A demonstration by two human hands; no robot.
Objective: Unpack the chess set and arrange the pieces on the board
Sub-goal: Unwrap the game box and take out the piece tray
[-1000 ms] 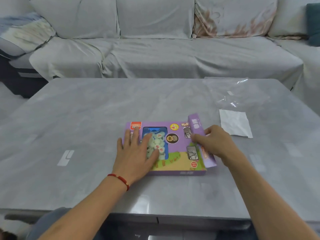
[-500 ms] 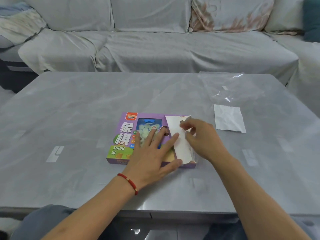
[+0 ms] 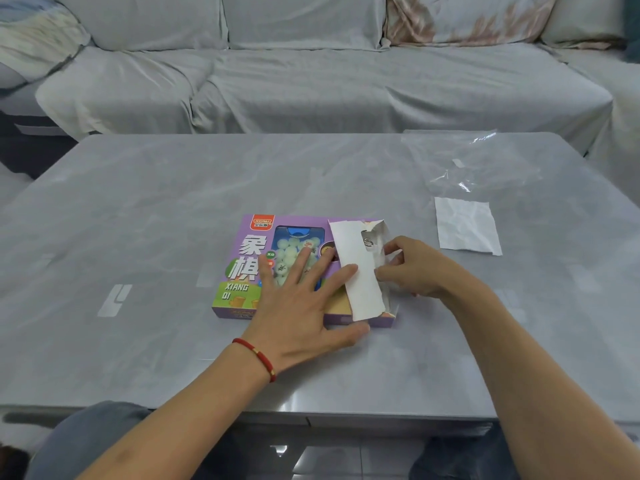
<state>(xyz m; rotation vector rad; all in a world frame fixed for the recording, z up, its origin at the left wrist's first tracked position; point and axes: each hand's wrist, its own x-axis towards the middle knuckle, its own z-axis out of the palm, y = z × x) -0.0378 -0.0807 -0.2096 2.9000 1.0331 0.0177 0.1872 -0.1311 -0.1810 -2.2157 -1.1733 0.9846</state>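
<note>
The task is only at its beginning: the purple xiangqi box [image 3: 242, 268] lies flat on the grey surface [image 3: 156, 209] at the centre of the frame, and only its right end flap [image 3: 358, 271] is folded open, white inside up. The left hand [image 3: 304, 306] lies spread on the box and presses it down, its grip open. The right hand [image 3: 415, 268] pinches something white at the open end; what it is I cannot tell. The pale round pieces [image 3: 289, 247] are inside, behind the window, partly hidden by fingers. No board is visible. A clear plastic wrapper [image 3: 478, 161] and a white paper [image 3: 465, 225] lie at the upper right.
</note>
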